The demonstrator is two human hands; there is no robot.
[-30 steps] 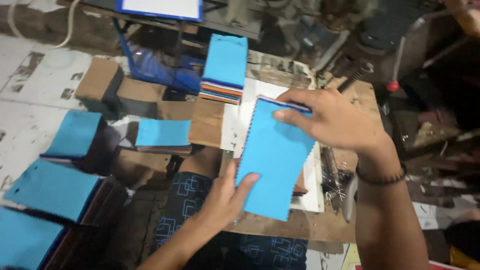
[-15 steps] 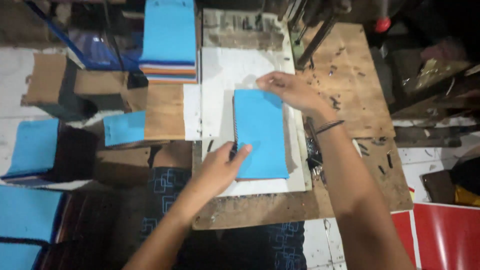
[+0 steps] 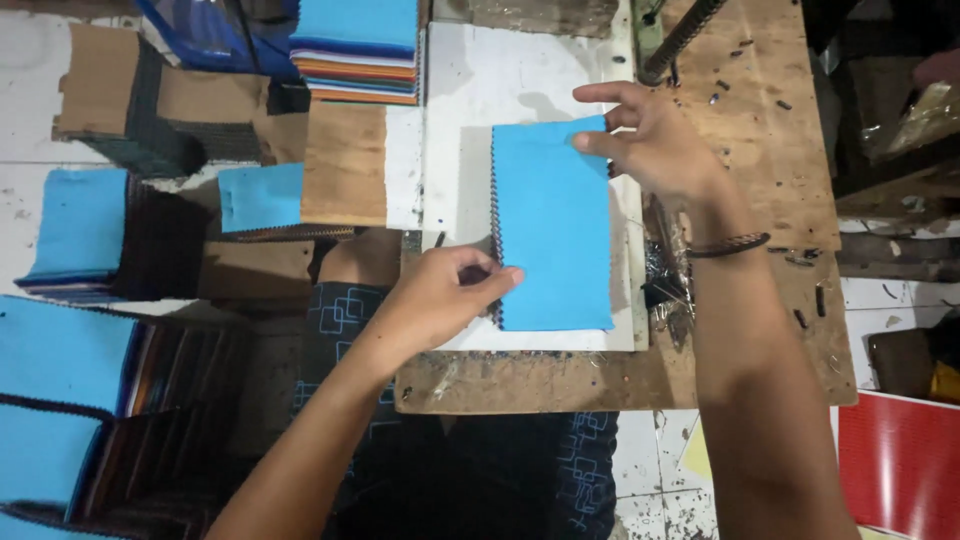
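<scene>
Blue fabric swatch stack (image 3: 553,225) lay on a white board (image 3: 470,90) atop the wooden table (image 3: 790,180). Left hand (image 3: 440,297) pinched its near-left edge; right hand (image 3: 655,140) gripped its far-right corner.

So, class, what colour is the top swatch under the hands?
Bright blue swatch, clearest in the head view.

Hardly any packaging shows: flattened brown cardboard pieces (image 3: 110,95) lie at the upper left beside the stacks of fabric swatches, and another plain brown sheet (image 3: 345,165) lies just left of the white board. At the lower right corner a flat red panel (image 3: 900,465) with a faint ribbed pattern lies on the floor; no labels or screens are visible
</scene>
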